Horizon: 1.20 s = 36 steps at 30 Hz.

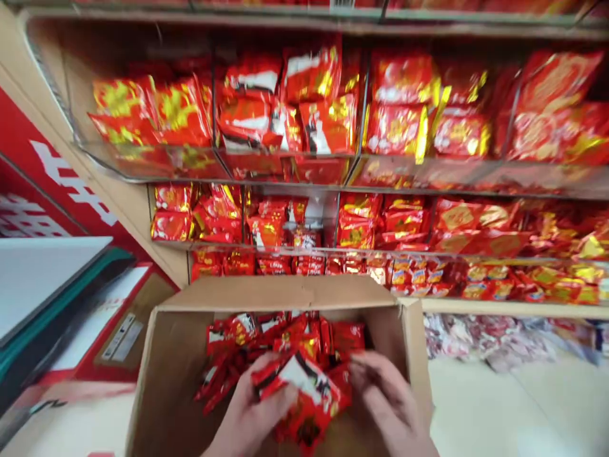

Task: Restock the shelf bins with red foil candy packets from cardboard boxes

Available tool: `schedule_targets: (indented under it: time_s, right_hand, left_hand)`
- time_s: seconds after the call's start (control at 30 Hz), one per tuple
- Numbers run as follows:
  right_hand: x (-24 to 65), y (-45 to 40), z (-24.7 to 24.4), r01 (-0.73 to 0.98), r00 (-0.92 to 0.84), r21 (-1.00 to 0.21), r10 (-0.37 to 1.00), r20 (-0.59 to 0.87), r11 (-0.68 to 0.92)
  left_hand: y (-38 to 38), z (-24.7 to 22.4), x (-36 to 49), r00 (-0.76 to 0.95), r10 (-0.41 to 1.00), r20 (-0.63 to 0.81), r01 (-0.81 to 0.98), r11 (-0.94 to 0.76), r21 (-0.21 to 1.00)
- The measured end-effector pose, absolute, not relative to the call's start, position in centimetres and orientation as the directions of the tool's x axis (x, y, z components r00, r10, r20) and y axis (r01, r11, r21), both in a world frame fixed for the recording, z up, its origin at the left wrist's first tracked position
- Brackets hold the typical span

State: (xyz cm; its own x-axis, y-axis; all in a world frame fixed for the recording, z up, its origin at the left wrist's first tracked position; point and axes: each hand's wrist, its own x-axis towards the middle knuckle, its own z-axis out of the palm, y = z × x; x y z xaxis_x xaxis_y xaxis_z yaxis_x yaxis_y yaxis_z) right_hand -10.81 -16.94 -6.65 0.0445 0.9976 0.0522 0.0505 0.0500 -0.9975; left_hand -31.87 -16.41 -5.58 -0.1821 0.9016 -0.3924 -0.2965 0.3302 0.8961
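Note:
An open cardboard box [311, 292] stands before me, with a pile of shiny red packets [242, 330] inside. My left hand [257, 406] is closed on a red packet [309, 381] with a white patch and a dark figure printed on it, the thumb lying across its front. Close on the other side, my right hand [387, 397] has its fingers curled in at the edge of another red packet [341, 381], partly covered by the first. The fingertips of this hand are blurred. Both hands are over the box's opening.
Shelves beyond the box carry rows of red and gold packets [402, 127], split by clear dividers, behind a transparent front lip [285, 168]. At left are stacked flat boards [47, 273] and a brown-and-red carton [124, 336]. Pale packets [490, 339] lie below the shelves at right.

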Motion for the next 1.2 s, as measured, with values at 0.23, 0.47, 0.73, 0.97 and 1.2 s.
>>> schedule_targets:
  time_s: [0.23,0.47,0.73,0.97,1.2]
  right_hand:
    - [-16.1,-14.9,-4.9,-0.043,-0.064,-0.998,0.997,0.04,0.038]
    - [-14.0,-15.1,-4.8,-0.568,0.199,-0.809,0.93,-0.309,-0.147]
    - [-17.0,-16.2,-4.8,-0.608,-0.017,-0.751,0.95,-0.311,-0.257]
    - [-18.7,-16.3,-5.7,-0.437,0.026,-0.873,0.967,-0.253,-0.216]
    - [-17.3,-16.3,-6.8,-0.248,-0.087,-0.951,0.982,-0.165,-0.182]
  left_hand:
    - [-15.4,-5.7,-31.4,-0.02,0.92,-0.391,-0.492,0.331,0.805]
    - [-15.5,-4.3,-31.8,0.006,0.892,-0.452,-0.638,0.352,0.685]
    - [-16.4,-6.4,-30.7,-0.089,0.923,-0.375,-0.573,0.261,0.777]
    - [-17.8,-7.0,-30.1,0.041,0.941,-0.335,-0.669,0.275,0.69]
    - [-17.3,-8.1,-31.5,-0.062,0.891,-0.449,-0.663,0.3,0.686]
